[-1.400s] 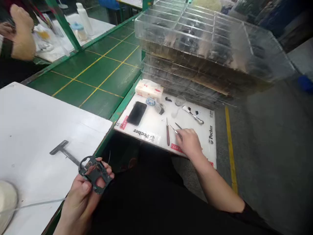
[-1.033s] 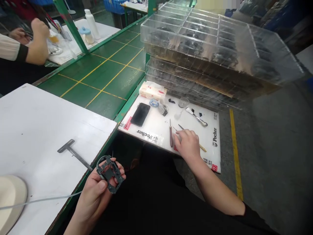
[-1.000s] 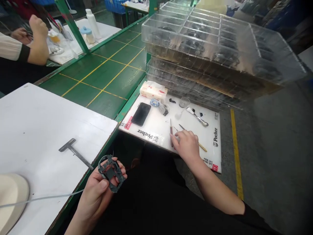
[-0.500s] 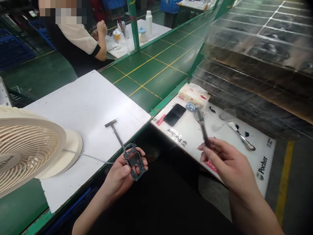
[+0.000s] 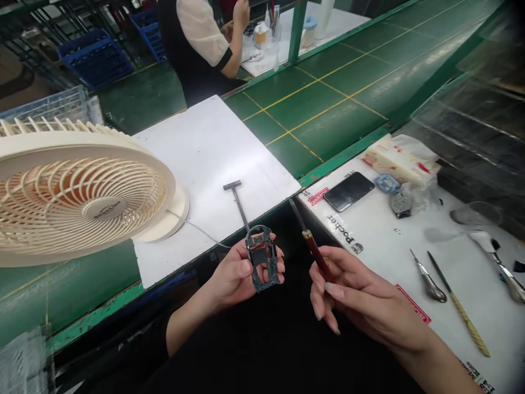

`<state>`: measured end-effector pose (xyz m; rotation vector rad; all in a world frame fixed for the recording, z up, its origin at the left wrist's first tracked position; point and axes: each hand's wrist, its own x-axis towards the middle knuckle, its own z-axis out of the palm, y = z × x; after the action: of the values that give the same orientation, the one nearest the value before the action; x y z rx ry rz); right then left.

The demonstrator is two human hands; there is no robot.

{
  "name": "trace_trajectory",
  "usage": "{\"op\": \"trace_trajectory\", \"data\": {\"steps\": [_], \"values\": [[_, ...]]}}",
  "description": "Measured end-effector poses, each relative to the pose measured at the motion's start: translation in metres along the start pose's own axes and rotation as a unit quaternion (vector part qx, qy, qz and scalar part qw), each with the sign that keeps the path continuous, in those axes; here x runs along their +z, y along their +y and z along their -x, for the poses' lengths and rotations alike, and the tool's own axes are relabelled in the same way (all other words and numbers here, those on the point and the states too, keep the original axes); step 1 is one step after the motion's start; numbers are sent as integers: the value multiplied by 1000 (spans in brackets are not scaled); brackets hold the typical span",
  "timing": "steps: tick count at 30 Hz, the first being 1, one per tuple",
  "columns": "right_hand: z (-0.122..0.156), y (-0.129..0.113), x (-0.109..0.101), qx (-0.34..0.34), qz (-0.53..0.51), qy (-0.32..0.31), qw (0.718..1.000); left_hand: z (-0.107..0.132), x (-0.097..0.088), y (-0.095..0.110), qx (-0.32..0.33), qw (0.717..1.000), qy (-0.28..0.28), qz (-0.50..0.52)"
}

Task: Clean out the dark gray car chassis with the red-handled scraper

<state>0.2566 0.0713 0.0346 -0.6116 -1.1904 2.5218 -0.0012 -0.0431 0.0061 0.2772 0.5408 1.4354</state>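
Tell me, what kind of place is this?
Probably a factory assembly line: a green conveyor belt, another person working beside it, and the left hand holding a small dark frame, the right hand a red-handled tool.

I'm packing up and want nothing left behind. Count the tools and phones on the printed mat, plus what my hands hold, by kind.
Tools on the mat: 3 (metal pick, yellow-handled file, silver tool)
Tools in hand: 1 (red-handled tool, right hand)
Plastic frames: 1 (dark frame, left hand)
Phones: 1 (black phone)
Total: 6
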Motion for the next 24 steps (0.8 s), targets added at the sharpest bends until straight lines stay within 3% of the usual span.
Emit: {"op": "trace_trajectory", "data": {"steps": [3,6,10,15,19,24], "values": [[-6,0,6,2,128,66,990,6,-2,4,8,1000,1,3],[-9,-6,12,-23,323,118,939,12,-2,7,35,999,19,-12],[-12,-12,23,-112,475,96,868,18,-3,9,108,990,57,-73],[-26,-11,45,-278,579,64,764,20,-7,12,219,953,115,-176],[-40,-8,59,-318,596,52,735,20,-10,15,283,922,138,-227],[-49,0,66,-322,598,67,731,21,-18,20,333,892,134,-275]]}}
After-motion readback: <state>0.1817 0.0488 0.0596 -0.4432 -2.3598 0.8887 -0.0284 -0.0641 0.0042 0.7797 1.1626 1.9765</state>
